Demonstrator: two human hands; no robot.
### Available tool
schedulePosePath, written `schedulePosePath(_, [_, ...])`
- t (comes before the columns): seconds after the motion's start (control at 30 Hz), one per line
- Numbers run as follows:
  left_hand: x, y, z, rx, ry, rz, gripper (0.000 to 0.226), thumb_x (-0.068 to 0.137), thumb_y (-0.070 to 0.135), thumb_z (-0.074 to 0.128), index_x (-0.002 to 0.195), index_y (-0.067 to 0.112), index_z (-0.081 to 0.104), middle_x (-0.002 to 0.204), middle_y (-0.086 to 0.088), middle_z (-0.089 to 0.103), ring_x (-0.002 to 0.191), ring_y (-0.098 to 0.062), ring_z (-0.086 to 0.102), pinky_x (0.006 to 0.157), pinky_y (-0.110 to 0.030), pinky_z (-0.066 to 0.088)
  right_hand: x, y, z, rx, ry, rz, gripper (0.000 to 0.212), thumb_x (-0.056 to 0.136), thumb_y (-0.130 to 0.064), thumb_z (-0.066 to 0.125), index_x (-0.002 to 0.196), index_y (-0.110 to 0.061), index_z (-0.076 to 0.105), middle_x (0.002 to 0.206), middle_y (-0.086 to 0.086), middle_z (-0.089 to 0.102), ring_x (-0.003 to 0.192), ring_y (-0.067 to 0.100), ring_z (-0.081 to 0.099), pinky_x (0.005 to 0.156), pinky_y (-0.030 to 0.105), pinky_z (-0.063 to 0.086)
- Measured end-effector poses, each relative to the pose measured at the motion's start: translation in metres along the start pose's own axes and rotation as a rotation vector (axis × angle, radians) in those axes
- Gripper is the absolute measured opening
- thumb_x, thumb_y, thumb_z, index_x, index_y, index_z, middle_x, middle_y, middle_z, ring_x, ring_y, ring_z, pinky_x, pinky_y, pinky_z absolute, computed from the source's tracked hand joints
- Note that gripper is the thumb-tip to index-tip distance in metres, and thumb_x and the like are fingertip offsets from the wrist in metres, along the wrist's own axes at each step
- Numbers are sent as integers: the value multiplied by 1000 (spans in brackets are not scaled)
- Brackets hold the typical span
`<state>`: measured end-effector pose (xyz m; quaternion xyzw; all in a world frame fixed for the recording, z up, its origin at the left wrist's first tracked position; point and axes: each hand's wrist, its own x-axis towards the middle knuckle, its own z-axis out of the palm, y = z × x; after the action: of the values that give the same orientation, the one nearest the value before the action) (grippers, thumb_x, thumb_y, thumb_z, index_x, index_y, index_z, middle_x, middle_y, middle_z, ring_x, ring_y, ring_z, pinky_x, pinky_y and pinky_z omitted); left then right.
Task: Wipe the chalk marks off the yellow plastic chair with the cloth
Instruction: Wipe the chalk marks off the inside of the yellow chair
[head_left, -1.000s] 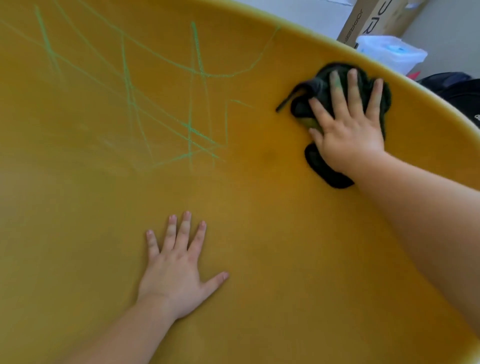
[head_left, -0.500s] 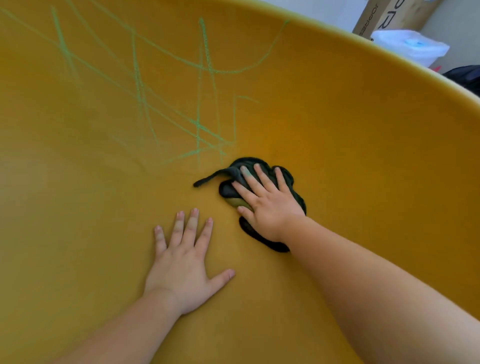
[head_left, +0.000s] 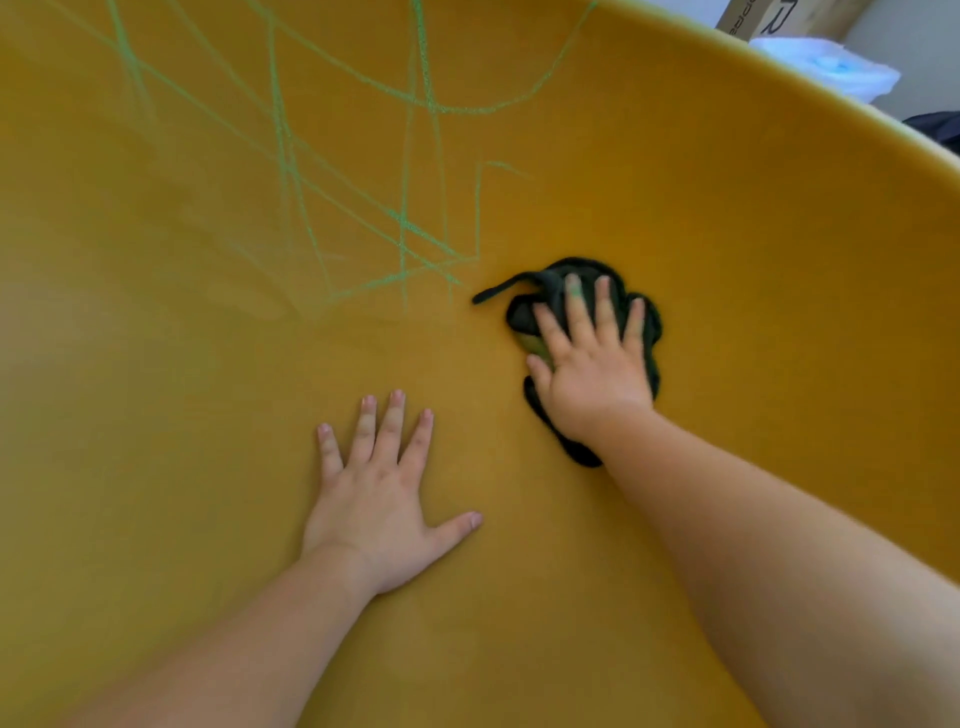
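Observation:
The yellow plastic chair fills nearly the whole head view. Green chalk marks criss-cross its upper left and centre. A dark cloth lies bunched on the chair just right of the lowest marks, with a thin tail pointing left towards them. My right hand presses flat on the cloth with its fingers spread; the fingertips carry green chalk dust. Further down and to the left, my left hand rests open and flat on the bare chair, holding nothing.
Beyond the chair's curved rim at the top right are a cardboard box, a white plastic container and part of a dark bag.
My right hand swept the cloth from near the rim at the upper right down and left to beside the chalk marks, then edged slightly back right. My left hand stayed planted.

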<state>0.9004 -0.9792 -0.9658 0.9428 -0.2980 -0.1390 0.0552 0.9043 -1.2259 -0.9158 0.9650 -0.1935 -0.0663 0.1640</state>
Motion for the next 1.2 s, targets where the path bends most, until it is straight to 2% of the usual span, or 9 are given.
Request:
schedulePosePath(0.13, [-1,-7,1,-153,101,22,95,80,82,0,159,31,5,168,0,-8,154,-22,-12,121,-56,-5,-47,-55,17,208,-106,-11,67,102,-61,6,162,-35,-7,169,-1,-22,153,28,-27,122,59,-13])
schedulePosePath(0.3, [-4,-15,5,-428,324,37,82,90,69,17,152,20,38,161,-7,31,149,-30,24,120,-55,13,-143,-94,8,345,-237,-173,64,104,-60,8,161,-37,-9,168,-6,-21,153,24,-27,123,56,-12])
schedulePosePath(0.37, [-6,-16,4,-463,360,29,78,92,64,21,148,15,44,156,-11,39,145,-34,32,118,-56,21,-178,-93,2,353,-309,-245,62,104,-60,7,160,-39,-12,168,-8,-24,152,22,-30,124,55,-13])
schedulePosePath(0.43, [-10,-18,0,-430,283,28,78,92,65,21,150,16,40,158,-12,34,147,-34,26,120,-54,19,-201,-83,-1,320,-375,-287,61,103,-62,5,158,-43,-16,166,-10,-28,150,20,-34,123,55,-14])
schedulePosePath(0.53, [-6,-32,-18,-161,62,2,78,93,68,29,158,26,17,166,-6,11,153,-29,-1,123,-54,-1,-208,-58,-3,239,-432,-230,62,100,-69,3,154,-50,-21,163,-12,-33,148,20,-37,122,57,-17])
schedulePosePath(0.73, [15,-108,-56,288,16,61,93,84,82,22,159,28,6,167,-8,-2,152,-36,-6,118,-64,0,-182,-40,1,150,-385,75,66,94,-70,-9,152,-47,-27,162,-5,-36,147,26,-39,121,58,-17])
schedulePosePath(0.93, [9,-152,-46,287,-19,156,98,78,87,5,156,33,-17,161,-6,-32,149,-31,-27,114,-66,-9,-184,-62,-3,176,-415,226,72,87,-68,-17,152,-42,-30,162,-4,-37,146,24,-41,122,55,-18])
schedulePosePath(1.03, [12,-153,-45,282,-34,166,98,78,87,3,155,31,-21,160,-8,-35,148,-32,-30,114,-66,-10,-182,-68,-4,167,-451,229,72,87,-67,-18,151,-39,-33,160,-2,-40,145,25,-43,122,55,-19])
schedulePosePath(1.2, [10,-154,-46,269,-24,154,98,79,87,3,157,30,-16,161,-8,-32,149,-32,-27,115,-66,-8,-186,-72,-4,202,-449,234,72,88,-70,-16,152,-38,-31,160,0,-39,144,26,-44,121,57,-20])
